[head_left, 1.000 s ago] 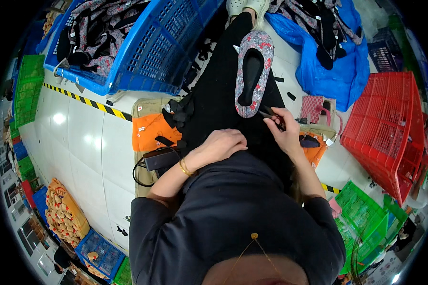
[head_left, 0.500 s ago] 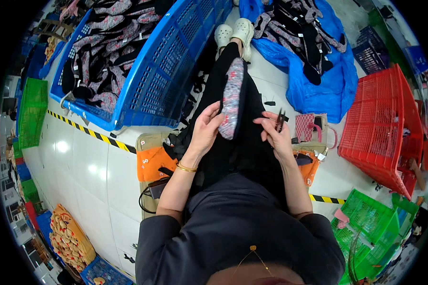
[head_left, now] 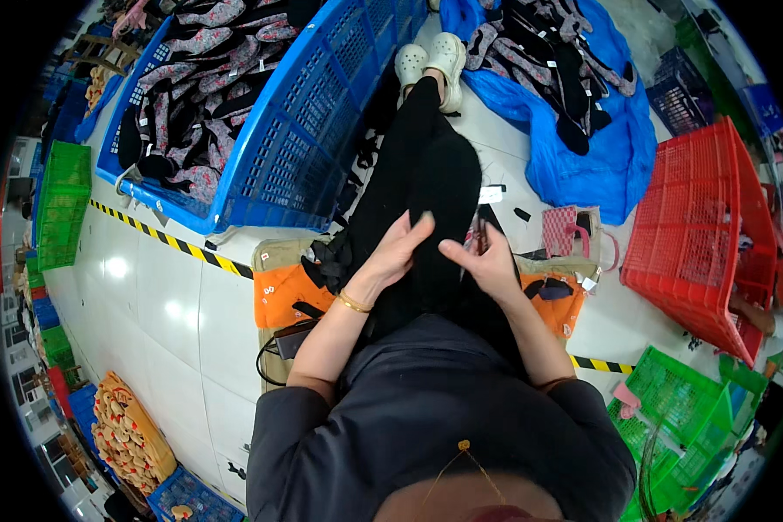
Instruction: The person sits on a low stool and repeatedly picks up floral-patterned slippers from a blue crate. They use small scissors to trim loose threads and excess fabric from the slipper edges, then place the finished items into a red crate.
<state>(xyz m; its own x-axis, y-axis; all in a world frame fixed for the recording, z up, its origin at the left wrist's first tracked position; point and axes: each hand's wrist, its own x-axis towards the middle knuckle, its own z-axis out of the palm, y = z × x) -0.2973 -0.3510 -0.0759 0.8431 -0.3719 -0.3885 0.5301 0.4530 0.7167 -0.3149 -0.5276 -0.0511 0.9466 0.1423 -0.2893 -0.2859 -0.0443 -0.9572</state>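
My left hand (head_left: 397, 252) is over my black-trousered lap, thumb apart from the stretched fingers, with nothing visible between them. Facing it, my right hand (head_left: 493, 263) is closed around small dark thread snips (head_left: 482, 224), mostly hidden by the fingers. Beside its fingertips show a scrap of pink-and-grey patterned fabric (head_left: 472, 235) and a white label (head_left: 491, 194). Black cloth against black trousers hides the outline of the piece they belong to.
A blue crate (head_left: 274, 130) heaped with patterned and black pieces (head_left: 204, 83) stands front left. Similar pieces lie on a blue sheet (head_left: 552, 170) ahead. Red (head_left: 679, 217) and green (head_left: 670, 400) crates stand right. Orange pouches (head_left: 283, 296) flank my lap.
The long patterned piece no longer shows its patterned face; only a scrap and a label appear by my right hand. My hands have drawn closer together and the right one has lowered.
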